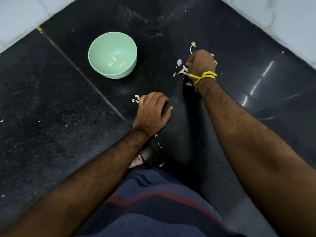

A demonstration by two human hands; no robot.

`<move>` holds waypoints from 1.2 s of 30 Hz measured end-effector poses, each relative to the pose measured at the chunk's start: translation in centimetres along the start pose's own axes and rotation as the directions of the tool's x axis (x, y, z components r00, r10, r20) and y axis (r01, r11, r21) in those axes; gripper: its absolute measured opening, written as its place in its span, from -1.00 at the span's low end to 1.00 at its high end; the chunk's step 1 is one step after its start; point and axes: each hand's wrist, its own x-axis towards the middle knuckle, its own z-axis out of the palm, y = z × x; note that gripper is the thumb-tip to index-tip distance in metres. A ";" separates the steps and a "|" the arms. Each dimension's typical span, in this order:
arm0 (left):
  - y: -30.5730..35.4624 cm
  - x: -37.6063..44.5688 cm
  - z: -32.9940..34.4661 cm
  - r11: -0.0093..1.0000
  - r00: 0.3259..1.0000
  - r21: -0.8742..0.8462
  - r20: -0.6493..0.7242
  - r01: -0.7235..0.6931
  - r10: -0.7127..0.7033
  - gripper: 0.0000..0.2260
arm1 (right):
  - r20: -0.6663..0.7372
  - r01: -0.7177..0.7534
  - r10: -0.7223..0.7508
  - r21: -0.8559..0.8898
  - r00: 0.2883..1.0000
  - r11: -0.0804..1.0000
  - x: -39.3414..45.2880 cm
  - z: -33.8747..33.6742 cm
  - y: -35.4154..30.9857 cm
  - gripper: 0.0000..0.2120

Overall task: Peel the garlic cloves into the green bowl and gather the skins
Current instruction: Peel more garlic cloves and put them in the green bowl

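Green bowl far left on the black bench, a few peeled garlic cloves inside. Right hand far right, fingers curled round a bunch of white garlic skins. Left hand nearer, palm down, fingers relaxed, touching a few skin scraps at its fingertips.

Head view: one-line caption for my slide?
Right hand gathers garlic skins beside green bowl holding peeled cloves.
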 end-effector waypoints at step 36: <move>-0.2 -1.3 -1.8 0.997 0.999 -0.059 -0.007 0.043 -0.044 -0.83 | 0.269 -0.258 0.113 0.601 0.957 0.757 -16.7 0.0 1.8 -0.82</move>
